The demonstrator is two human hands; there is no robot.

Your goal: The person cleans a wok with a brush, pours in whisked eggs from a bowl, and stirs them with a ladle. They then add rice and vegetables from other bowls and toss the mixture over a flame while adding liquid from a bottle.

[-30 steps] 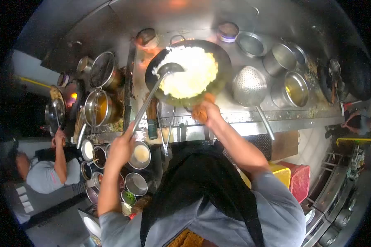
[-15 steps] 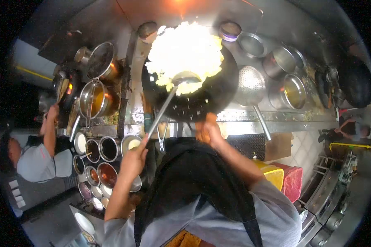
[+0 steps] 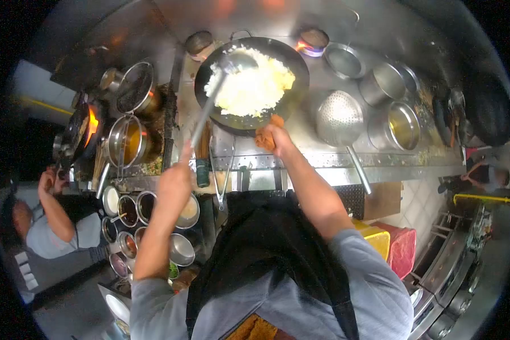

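My left hand (image 3: pixel 174 182) is wrapped round the long handle of a ladle (image 3: pixel 201 123). The ladle's bowl rests at the top of a heap of bright white and yellow food (image 3: pixel 255 90), which looks like rice with egg. That heap lies in a dark wok (image 3: pixel 297 63) on the stove. With an orange-brown cloth (image 3: pixel 264 139) between fingers and metal, my right hand (image 3: pixel 277 137) grips the wok at its near edge. The handle itself is hidden under the cloth.
A perforated strainer (image 3: pixel 340 119) and several metal pots (image 3: pixel 382 85) stand to the right. Tongs (image 3: pixel 223 181) and a brush (image 3: pixel 203 150) are near the stove's front edge. Sauce containers (image 3: pixel 181 249) sit at left. Another person (image 3: pixel 62 226) works by a flaming wok (image 3: pixel 82 133) there.
The wok has shifted toward the upper left, and the tossed food has settled into it. My right hand moved up and left with it. The ladle swung up to the food's far side.
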